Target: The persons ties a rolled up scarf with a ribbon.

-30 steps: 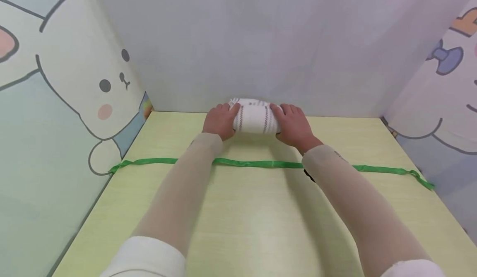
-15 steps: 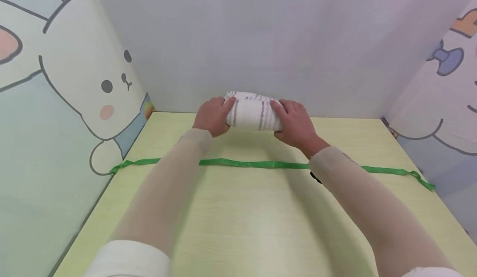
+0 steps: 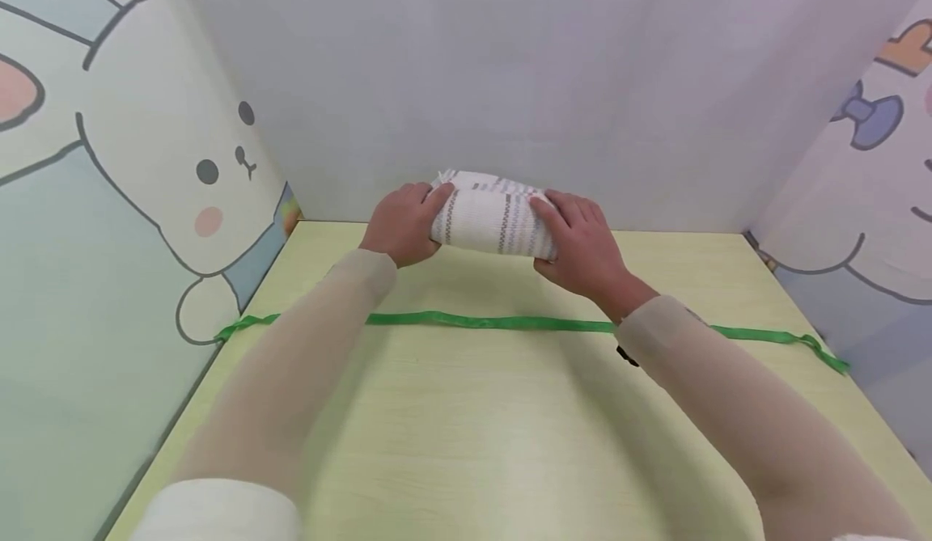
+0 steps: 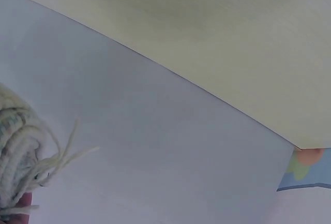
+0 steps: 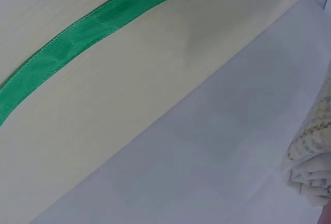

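Left fingers, right fingers clamped on cloth roll — coiled ends: wrist views only.

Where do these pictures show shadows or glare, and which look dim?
Head view: brightest, a pale glare on the table, soft shadows below the cloth and beside the right sleeve. Left wrist view: dim, a faint shadow on the table. Right wrist view: also dim, a vague shadow beyond the ribbon.

A green ribbon runs across the pale desk from side to side, before a plain wall. A cartoon rabbit shows on the left panel, a bluish bow on the right panel.
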Available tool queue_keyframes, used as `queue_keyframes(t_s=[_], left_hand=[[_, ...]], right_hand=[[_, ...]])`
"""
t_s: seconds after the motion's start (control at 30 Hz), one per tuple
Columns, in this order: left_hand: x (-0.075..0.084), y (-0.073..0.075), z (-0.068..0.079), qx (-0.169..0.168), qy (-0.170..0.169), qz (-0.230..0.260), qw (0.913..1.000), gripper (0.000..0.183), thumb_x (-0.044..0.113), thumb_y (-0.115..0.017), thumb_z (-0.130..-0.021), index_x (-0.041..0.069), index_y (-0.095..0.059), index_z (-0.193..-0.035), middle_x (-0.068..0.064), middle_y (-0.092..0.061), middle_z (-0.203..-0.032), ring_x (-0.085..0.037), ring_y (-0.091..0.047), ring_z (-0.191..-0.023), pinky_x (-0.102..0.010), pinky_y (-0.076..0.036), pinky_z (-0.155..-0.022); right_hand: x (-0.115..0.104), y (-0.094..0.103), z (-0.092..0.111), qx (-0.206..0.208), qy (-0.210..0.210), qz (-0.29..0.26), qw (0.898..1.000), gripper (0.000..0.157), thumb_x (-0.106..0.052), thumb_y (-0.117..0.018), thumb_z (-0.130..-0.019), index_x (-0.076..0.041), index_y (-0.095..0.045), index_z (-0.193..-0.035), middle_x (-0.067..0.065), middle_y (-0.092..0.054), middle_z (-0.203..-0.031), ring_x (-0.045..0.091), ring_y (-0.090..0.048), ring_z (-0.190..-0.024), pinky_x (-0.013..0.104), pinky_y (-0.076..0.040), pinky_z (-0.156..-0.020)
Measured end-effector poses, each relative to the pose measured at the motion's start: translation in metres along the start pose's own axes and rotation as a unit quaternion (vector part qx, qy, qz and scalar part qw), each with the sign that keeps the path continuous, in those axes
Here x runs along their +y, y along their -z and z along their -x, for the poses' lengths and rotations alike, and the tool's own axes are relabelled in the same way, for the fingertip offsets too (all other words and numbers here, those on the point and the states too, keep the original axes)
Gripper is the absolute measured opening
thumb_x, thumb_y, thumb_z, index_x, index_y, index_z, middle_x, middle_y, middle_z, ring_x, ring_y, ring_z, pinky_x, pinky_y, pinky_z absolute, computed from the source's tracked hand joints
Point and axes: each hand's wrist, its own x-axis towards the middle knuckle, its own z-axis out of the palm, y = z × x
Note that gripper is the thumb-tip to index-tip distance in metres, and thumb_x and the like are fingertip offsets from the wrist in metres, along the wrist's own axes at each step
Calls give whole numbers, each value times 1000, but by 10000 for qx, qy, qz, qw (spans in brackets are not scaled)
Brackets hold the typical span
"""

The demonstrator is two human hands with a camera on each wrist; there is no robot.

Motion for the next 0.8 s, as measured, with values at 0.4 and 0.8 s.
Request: queue_keyframes(t_s=[0.4,0.8], left_hand=[[-4,13,15,948,-240,701,9927,71,20,-85,-79,8,-53,-142,-16,-63,-125,-36,-61,-114,-50,-54,-92],[17,17,25,823,-655,1606,9814,76,16,-88,-79,7,-51,-145,-14,-62,-135,-35,-56,-127,-46,-46,-108]], right_hand=[[-7,24,4,1955,1651,-370,9660,71,-25,-78,-82,-5,-45,-141,20,-49,-145,43,-46,-134,57,-36,-111],[-36,34,9,2984,2744,-818,9105,62,-48,-70,-89,-8,-48,-132,18,-52,-137,38,-49,-126,53,-39,-106]])
